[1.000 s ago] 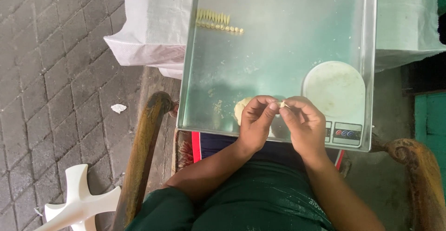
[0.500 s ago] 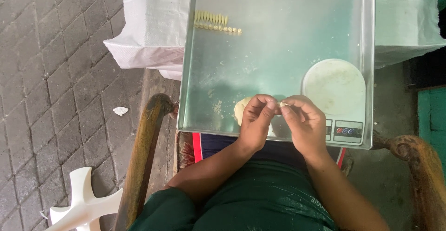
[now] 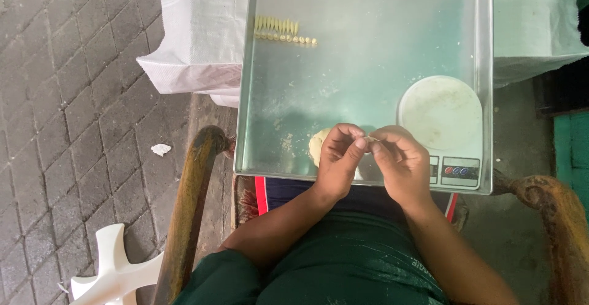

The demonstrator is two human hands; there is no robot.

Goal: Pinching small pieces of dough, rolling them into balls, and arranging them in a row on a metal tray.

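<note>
Both hands meet over the near edge of a shallow metal tray (image 3: pixel 368 66), fingertips pinched together on one small pale bit of dough (image 3: pixel 368 140). The left hand (image 3: pixel 338 158) is curled nearly closed, thumb and forefinger nipping the bit from the left side. The right hand (image 3: pixel 402 161) is curled the same way, its fingers narrowed onto the same bit from the right, so the two hands touch at the tips. How much of the bit lies inside the pinch cannot be told — it is almost hidden.

Just behind the left hand, on the tray floor, lies one pale lump of dough (image 3: pixel 318 145), partly covered by the knuckles. To the right of the hands sits one kitchen scale (image 3: pixel 442 118) with a round white plate, its button panel at the tray's near right corner.

At the far left of the tray there is a row of small shaped dough pieces (image 3: pixel 283 30) — about fourteen in all, though they are tiny and crowded, so the count is rough: some seven longer pointed ones side by side and some seven rounder ones running along below and to the right of them. They lie well apart from the hands.

The tray rests across two wooden chair arms (image 3: pixel 190 207), one at each side of the person's lap. A white sack (image 3: pixel 196 41) lies under the tray's far end. On the paved floor at left there is one white scrap (image 3: pixel 161 150) and one white plastic piece (image 3: pixel 113 271).
</note>
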